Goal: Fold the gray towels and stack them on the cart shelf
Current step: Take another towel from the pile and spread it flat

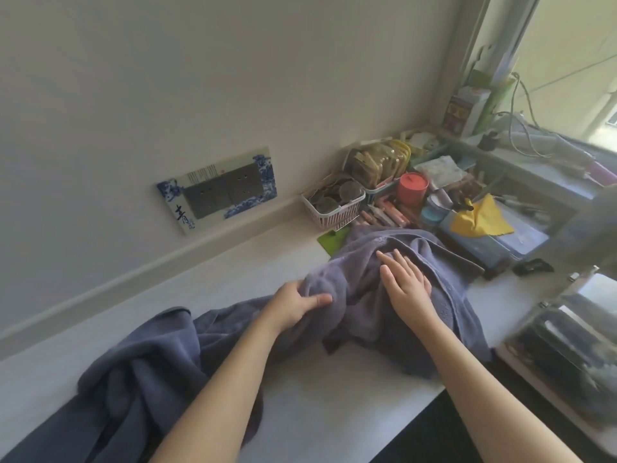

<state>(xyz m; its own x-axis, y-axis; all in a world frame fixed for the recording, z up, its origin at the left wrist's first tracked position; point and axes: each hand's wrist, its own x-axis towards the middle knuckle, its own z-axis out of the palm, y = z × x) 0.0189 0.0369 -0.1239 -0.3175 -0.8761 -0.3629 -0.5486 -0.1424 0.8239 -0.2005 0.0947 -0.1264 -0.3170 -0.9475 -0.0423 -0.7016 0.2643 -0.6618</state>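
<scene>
A crumpled gray towel (140, 372) lies at the left of the white counter (320, 402), unfolded. The left hand (293, 304) grips a bunched fold of a second gray towel (384, 309) at centre, thumb curled over the cloth. The right hand (405, 284) rests flat on it, fingers straight; a pink basket (334, 208) and yellow cloth (480, 218) sit beyond.

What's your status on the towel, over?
Left hand grips a bunched fold of the gray towel. Right hand flat on it. Towel unfolded. Pink basket close behind.
</scene>
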